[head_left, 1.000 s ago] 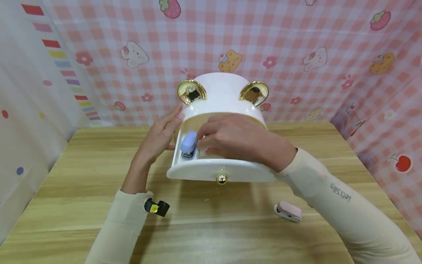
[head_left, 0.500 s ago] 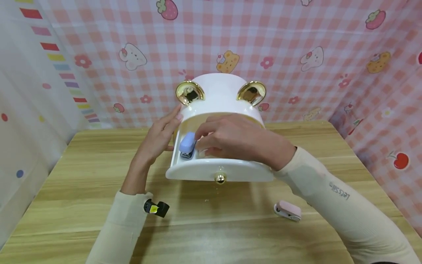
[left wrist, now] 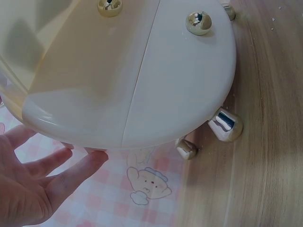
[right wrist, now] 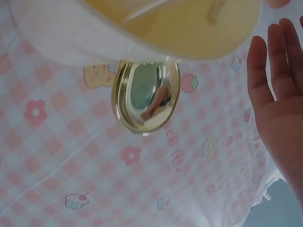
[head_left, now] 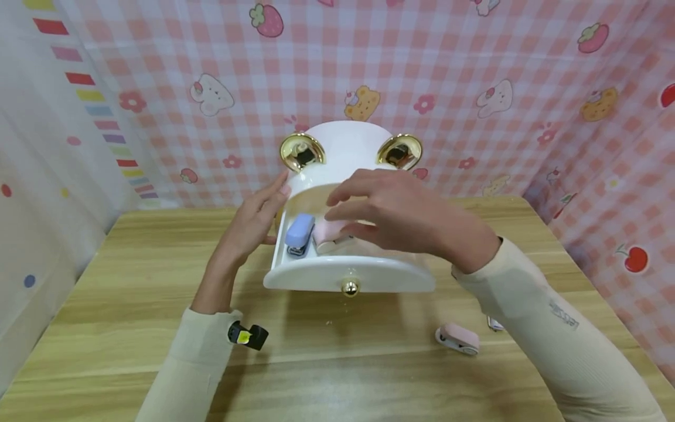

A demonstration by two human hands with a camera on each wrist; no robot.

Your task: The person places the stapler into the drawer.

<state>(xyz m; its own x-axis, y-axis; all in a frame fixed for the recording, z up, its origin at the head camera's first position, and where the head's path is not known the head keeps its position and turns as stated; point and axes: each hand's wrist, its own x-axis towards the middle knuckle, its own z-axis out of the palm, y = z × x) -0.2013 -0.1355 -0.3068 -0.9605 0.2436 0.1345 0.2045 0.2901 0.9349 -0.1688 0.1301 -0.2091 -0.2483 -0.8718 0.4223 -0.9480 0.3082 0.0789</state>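
Observation:
A white drawer box (head_left: 350, 143) with two gold ears stands in the head view, its drawer (head_left: 311, 275) pulled out. Inside the drawer's left end lies a blue stapler (head_left: 300, 231). Just right of it is a pale pink object (head_left: 328, 232), partly covered by fingers, so its kind is unclear. My right hand (head_left: 401, 211) hovers over the drawer with loosely bent, spread fingers and nothing gripped. My left hand (head_left: 253, 223) rests its extended fingers against the box's left side; the left wrist view shows its fingertips at the white shell (left wrist: 180, 85).
On the wooden table (head_left: 132, 351), a pink stapler (head_left: 457, 338) lies at the front right. Beside the right sleeve, a small item (head_left: 494, 323) is mostly hidden. A checked pink cloth (head_left: 253, 70) hangs behind the box. Gold feet (left wrist: 226, 125) support the box.
My right hand has let go of the pale pink object and lifted up and to the right, uncovering it in the drawer. The left hand stays at the box's side.

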